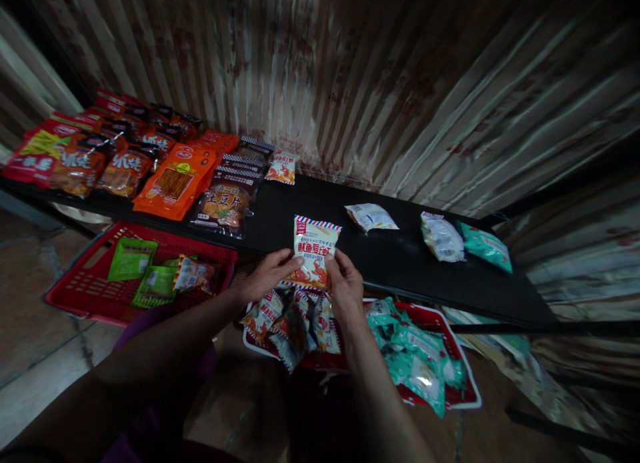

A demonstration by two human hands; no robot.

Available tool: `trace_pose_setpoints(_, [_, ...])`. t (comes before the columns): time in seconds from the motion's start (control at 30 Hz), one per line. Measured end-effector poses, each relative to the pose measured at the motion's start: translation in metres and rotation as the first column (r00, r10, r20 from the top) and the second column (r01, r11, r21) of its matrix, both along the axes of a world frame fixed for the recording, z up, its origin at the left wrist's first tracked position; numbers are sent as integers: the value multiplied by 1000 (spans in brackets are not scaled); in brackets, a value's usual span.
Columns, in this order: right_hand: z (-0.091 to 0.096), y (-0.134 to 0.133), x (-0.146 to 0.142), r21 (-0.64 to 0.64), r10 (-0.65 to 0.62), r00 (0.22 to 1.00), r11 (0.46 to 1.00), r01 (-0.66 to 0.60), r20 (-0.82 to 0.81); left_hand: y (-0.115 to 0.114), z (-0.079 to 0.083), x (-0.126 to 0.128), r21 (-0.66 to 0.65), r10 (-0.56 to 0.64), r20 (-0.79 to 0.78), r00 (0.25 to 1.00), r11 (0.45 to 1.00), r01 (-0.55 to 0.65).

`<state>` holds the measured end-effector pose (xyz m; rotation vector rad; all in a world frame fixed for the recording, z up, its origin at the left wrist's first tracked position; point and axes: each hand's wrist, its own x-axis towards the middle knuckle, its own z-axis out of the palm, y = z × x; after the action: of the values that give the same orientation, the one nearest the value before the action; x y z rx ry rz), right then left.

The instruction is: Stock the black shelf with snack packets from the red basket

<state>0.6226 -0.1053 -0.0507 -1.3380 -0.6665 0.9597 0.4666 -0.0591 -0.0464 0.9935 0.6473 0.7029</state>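
Note:
Between my two hands is a white snack bag [314, 240] with a striped top edge and red lettering, its printed front turned toward me. My left hand [270, 273] grips its left side, thumb on the front. My right hand [345, 276] has hold of the right side the same way. The bag is held at the front edge of a black shelf [320, 198]. Below it, similar striped snack bags [295, 326] lie in a red basket [470, 376] with a white rim. Another such small bag [282, 167] stands at the back of the shelf.
Brown potato-chip bags [223, 200], orange packets [175, 176] and several red and black bags [80, 160] fill the shelf's left. Rightward lie two white bags [371, 216] and a teal bag [485, 246]. Teal bags [415, 356] share the basket. Another red basket [80, 283] holds green packets [131, 260].

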Motion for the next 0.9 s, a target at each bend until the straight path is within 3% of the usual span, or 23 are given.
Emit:
trace_pose_setpoints(0.2, [1, -1, -1, 5, 54, 998, 999, -54, -29, 5, -9, 0, 31, 103, -28, 994, 994, -102])
trace_pose_setpoints(0.43, [-2, -2, -2, -13, 103, 993, 994, -104, -65, 12, -13, -1, -23, 190, 23, 982, 982, -189])
trace_pose_setpoints(0.67, [1, 0, -5, -14, 81, 994, 997, -82, -74, 12, -14, 0, -56, 161, 78, 984, 986, -156])
trace_pose_setpoints(0.9, [0, -1, -4, 32, 95, 992, 995, -98, 79, 13, -19, 1, -72, 160, 130, 978, 986, -151])
